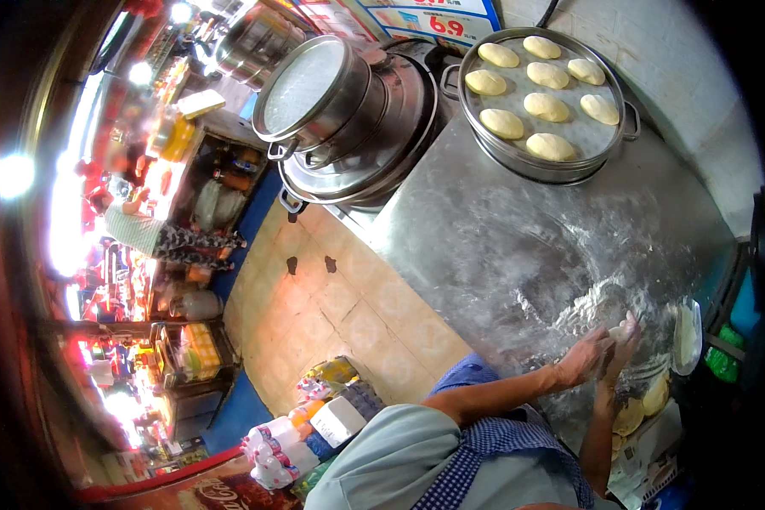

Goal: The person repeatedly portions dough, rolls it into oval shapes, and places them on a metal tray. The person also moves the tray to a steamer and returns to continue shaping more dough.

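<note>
My left hand (584,358) and my right hand (622,347) are close together over the floured near right part of a steel worktable (459,236). Between their fingers is a small pale piece of dough (617,331), partly hidden by the fingers. Just beyond lies a heap of white flour (590,310). Flattened yellowish dough pieces (655,396) lie beside my right forearm, some hidden behind it. Right of the hands is an oval, shallow container (687,338) with pale contents I cannot make out.
A round steamer tray (602,156) holds several yellowish dough buns at the table's far end. Stacked metal steamers (350,105) stand left of it. A white plastic basket (663,478) is at lower right. Packed bottles (277,452) sit low left. A person (134,226) stands at a stall beyond the tiled floor.
</note>
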Available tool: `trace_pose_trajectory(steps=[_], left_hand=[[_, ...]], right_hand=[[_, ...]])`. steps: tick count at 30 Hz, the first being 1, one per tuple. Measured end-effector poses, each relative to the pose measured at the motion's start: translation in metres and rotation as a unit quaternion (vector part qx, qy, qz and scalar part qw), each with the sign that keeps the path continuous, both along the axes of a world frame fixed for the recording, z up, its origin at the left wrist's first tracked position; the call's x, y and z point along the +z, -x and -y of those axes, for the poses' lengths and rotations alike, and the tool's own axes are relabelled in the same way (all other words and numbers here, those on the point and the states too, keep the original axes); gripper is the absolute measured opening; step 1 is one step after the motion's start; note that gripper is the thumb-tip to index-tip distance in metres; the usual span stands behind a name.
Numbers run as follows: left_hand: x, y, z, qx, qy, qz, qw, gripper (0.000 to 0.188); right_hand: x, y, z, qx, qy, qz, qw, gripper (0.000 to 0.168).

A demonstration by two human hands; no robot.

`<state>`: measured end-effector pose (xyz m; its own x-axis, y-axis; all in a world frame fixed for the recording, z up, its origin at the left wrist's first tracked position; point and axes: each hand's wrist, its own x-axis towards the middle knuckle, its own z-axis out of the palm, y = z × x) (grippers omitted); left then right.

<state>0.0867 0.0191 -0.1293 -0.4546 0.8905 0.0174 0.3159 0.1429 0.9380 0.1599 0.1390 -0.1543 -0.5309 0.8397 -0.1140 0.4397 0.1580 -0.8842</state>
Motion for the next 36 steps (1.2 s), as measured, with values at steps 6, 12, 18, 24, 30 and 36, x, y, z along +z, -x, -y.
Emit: trace_pose_trajectory(steps=[6, 12, 18, 24, 30, 36], left_hand=[[-0.001, 0.001, -0.013, 0.104, 0.105, 0.15, 0.978, 0.045], [0.02, 0.006, -0.004, 0.055, -0.012, -0.026, 0.998, 0.046], [0.032, 0.009, 0.008, 0.098, 0.002, 0.145, 0.985, 0.051], [0.043, 0.022, 0.018, 0.066, -0.06, 0.066, 0.994, 0.049], [0.044, 0.024, 0.027, 0.102, -0.012, 0.082, 0.991, 0.046], [0.026, 0.016, 0.023, 0.073, -0.019, 0.054, 0.996, 0.043]], right_hand=[[-0.044, 0.007, -0.027, 0.052, -0.212, 0.129, 0.967, 0.037], [0.053, 0.029, 0.005, 0.056, -0.099, 0.065, 0.991, 0.045], [0.026, 0.044, -0.025, 0.061, -0.285, 0.081, 0.953, 0.029], [0.059, 0.045, 0.017, 0.019, 0.009, -0.045, 0.999, 0.029], [0.032, 0.052, -0.009, 0.121, -0.245, 0.021, 0.962, 0.03], [0.067, 0.045, 0.005, 0.01, 0.101, -0.069, 0.992, 0.026]])
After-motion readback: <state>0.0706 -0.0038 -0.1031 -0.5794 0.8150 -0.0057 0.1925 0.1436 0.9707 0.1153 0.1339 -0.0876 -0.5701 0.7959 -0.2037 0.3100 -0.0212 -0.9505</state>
